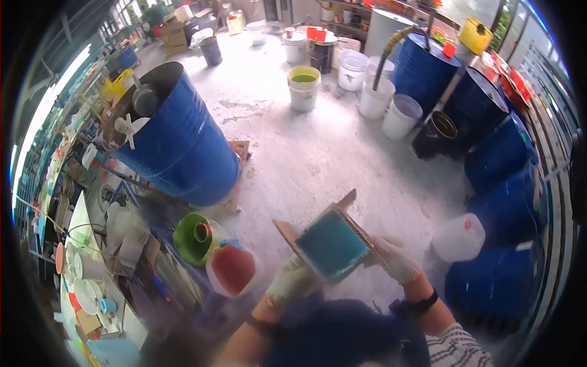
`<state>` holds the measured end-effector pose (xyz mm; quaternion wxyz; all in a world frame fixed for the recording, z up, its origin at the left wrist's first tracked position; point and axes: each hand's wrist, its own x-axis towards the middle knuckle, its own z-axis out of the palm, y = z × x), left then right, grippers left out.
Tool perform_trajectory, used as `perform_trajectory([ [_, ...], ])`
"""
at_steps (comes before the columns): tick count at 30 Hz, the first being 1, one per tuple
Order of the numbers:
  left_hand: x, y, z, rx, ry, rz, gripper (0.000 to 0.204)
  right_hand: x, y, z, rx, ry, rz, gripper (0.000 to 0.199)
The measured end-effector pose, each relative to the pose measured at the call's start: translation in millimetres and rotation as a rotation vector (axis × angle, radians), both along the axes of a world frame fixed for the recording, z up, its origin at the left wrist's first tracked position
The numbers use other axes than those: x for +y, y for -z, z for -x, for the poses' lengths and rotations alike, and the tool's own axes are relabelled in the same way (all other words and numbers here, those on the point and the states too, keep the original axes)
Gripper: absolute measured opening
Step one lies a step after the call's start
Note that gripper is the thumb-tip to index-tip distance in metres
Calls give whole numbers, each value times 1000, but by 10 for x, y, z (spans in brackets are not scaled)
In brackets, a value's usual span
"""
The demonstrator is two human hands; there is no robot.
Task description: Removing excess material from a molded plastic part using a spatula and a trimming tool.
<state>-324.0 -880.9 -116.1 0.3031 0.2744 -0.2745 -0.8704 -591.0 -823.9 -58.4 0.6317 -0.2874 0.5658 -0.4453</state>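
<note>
In front of my body I hold a teal, square-faced block (333, 244) with brown boards (345, 211) along its sides. Some board ends stick out past the block's corners. My left hand (292, 278), in a pale glove, grips the block's lower left side. On the right side, my right hand (396, 260), gloved too, is closed round the board edge. Most fingertips are hidden behind the block and boards. Left of my hands, a bucket with a red inside (232, 270) stands beside a green-coated bucket (191, 238) that has a small cup in it.
A tall open blue drum (189, 144) stands on the left. More blue drums (425, 70) and a white jerrycan (458, 237) line the right. White buckets (353, 70) and a bucket of green liquid (304, 85) stand farther off. A cluttered bench (79, 214) runs along the left.
</note>
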Motion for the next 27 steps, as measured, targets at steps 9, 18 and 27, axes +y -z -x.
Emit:
perform_trajectory([
  [9,-2894,-201,888,224,5,-35,24,-2777,33,695,144,92,218,28],
  [18,-5739,-422,1393,174,80,108,25,-5482,-476,1241,-133,200,198,40],
  [27,-8376,-442,1241,257,-113,95,24,-8759,-434,1190,58,-107,275,40],
])
